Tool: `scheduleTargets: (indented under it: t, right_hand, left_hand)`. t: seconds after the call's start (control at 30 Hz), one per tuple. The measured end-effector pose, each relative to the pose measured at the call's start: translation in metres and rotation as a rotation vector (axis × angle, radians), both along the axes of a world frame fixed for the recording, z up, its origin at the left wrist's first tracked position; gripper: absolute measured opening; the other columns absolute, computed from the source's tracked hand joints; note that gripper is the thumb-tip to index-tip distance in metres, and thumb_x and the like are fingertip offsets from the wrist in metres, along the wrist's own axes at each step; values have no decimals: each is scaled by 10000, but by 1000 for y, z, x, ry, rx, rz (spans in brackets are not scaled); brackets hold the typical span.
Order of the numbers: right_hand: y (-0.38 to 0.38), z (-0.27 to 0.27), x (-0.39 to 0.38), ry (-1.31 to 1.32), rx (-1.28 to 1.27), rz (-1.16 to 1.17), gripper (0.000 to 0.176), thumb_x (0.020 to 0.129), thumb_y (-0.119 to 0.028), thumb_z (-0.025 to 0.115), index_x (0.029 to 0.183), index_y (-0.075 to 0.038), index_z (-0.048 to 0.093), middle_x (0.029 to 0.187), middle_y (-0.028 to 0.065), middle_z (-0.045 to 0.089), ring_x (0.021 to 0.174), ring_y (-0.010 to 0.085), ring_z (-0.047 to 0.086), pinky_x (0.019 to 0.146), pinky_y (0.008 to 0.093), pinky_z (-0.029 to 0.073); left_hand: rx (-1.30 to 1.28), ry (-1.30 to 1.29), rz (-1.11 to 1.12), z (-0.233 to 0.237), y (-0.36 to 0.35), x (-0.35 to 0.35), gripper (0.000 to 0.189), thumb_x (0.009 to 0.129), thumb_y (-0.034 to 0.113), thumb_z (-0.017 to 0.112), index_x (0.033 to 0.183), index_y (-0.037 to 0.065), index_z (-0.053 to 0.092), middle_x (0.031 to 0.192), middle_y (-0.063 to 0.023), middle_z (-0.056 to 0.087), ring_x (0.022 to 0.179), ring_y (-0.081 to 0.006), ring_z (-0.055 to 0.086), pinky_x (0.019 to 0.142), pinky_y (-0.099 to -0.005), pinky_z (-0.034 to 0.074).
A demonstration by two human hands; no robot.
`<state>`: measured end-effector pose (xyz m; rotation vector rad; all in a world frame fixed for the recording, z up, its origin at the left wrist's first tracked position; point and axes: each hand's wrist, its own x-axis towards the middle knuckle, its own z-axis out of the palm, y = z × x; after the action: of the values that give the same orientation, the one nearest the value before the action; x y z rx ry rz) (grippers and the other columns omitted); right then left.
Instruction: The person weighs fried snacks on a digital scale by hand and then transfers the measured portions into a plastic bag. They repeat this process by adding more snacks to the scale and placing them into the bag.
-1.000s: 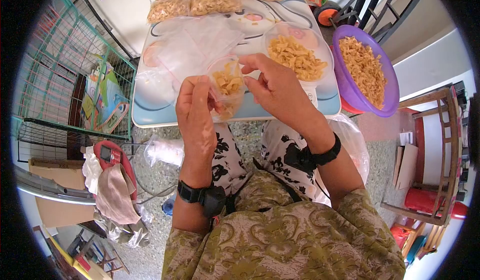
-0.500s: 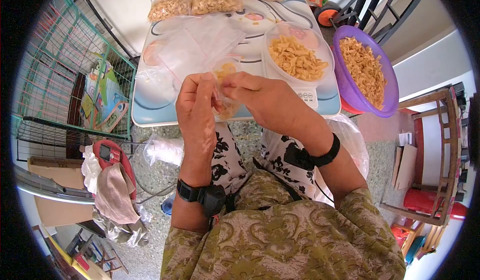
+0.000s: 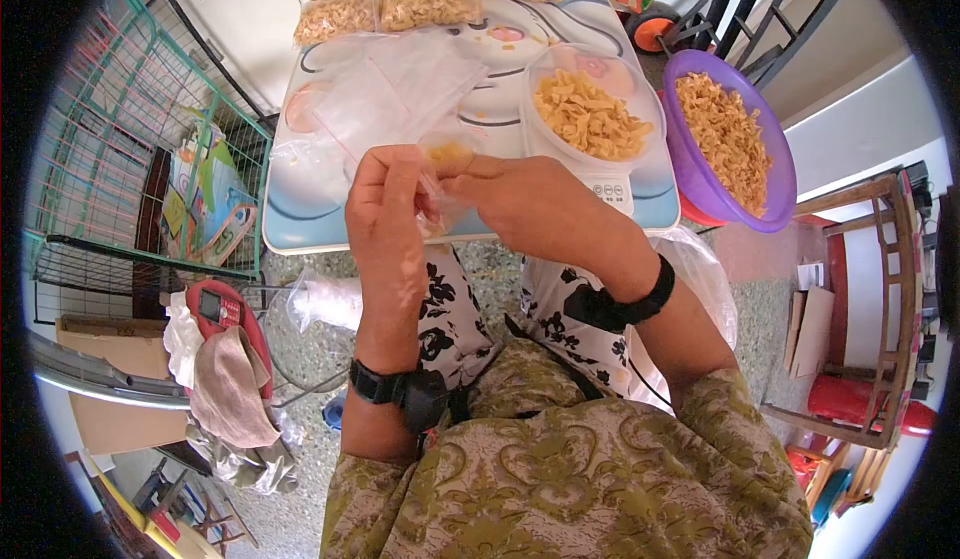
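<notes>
My left hand (image 3: 388,204) and my right hand (image 3: 535,199) meet over the table's near edge, fingers pinched on a clear plastic zip bag (image 3: 452,153). Yellowish dried pieces show inside this bag; my fingers cover part of it. Beyond my left hand lie several flat, clear zip bags (image 3: 385,89) with reddish seal lines. Right of the held bag, a translucent bowl (image 3: 655,127) of yellow dried strips (image 3: 585,114) sits on a white scale (image 3: 612,191).
Filled bags (image 3: 430,4) line the table's far edge. A purple basin (image 3: 783,184) of dried strips stands to the right. At left are a green wire cage (image 3: 110,149) and a red stool (image 3: 255,344) bearing a cloth and a phone.
My right hand has moved slightly left and lower, closer to my left hand. Both hands remain pinched on the zip bag.
</notes>
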<state>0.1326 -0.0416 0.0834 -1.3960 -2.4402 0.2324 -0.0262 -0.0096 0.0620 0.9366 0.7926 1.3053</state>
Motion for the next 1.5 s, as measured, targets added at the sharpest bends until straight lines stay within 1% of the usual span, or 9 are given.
scheduleTargets:
  t: [0.47, 0.63, 0.73, 0.83, 0.97, 1.03, 1.07, 1.33, 1.5]
  right_hand:
    - [1, 2, 12, 318, 324, -109, 190, 795, -1, 634, 964, -81, 604, 994, 54, 612, 775, 236, 618, 623, 307, 503]
    - [5, 4, 6, 713, 37, -416, 181, 872, -226, 622, 864, -47, 599, 762, 120, 627, 644, 260, 620, 559, 362, 474]
    - [6, 3, 0, 594, -90, -446, 323, 849, -358, 654, 816, -39, 618, 680, 132, 628, 613, 261, 617, 574, 361, 478]
    - [6, 1, -4, 504, -185, -461, 302, 852, -295, 679, 794, -8, 603, 647, 5, 553, 609, 58, 475, 539, 232, 401]
    - [8, -9, 3, 556, -220, -430, 247, 847, -232, 653, 784, -1, 591, 658, -2, 553, 597, 55, 467, 529, 234, 398]
    - [8, -11, 4, 611, -201, -448, 226, 763, -233, 625, 755, -8, 622, 686, 149, 635, 610, 275, 611, 567, 376, 472]
    - [8, -10, 3, 611, -201, -448, 226, 763, -233, 625, 755, -8, 622, 686, 149, 635, 610, 275, 611, 567, 376, 472]
    - [2, 7, -2, 1216, -396, -349, 158, 917, -173, 590, 828, -44, 569, 671, -22, 554, 568, 44, 491, 499, 218, 399]
    - [2, 6, 0, 1260, -435, -276, 176, 950, -195, 561, 839, -58, 558, 678, -26, 557, 567, 33, 487, 493, 208, 390]
  left_hand:
    - [36, -93, 25, 3, 3, -8, 146, 956, 199, 541, 854, 94, 552, 711, 5, 526, 591, -96, 485, 553, -246, 395]
    - [48, -100, 13, 5, 1, -8, 152, 956, 192, 536, 846, 88, 539, 728, 4, 523, 609, -94, 488, 560, -253, 397]
    - [26, -114, 28, 6, 0, -5, 190, 964, 201, 537, 840, 57, 538, 688, -18, 538, 573, -85, 465, 548, -228, 393]
    - [36, -115, -4, 2, -1, -5, 182, 957, 209, 551, 857, 58, 542, 700, -16, 540, 581, -80, 465, 547, -226, 392]
    - [51, -97, -17, 2, -1, -6, 169, 962, 196, 530, 851, 68, 530, 712, -13, 533, 611, -84, 474, 555, -234, 402]
    - [54, -85, -20, 4, -2, -6, 169, 966, 187, 510, 835, 80, 519, 719, -11, 525, 633, -92, 484, 565, -243, 412]
    - [59, -84, -12, 4, -2, -6, 167, 965, 189, 513, 839, 80, 522, 716, -9, 520, 628, -92, 479, 561, -243, 411]
    - [26, 63, 26, 0, 1, -4, 161, 961, 190, 531, 845, 79, 532, 691, 6, 482, 630, -87, 471, 541, -246, 403]
    - [79, 74, 107, -3, 1, -3, 146, 961, 198, 557, 893, 69, 562, 702, 1, 513, 594, -86, 465, 529, -236, 396]
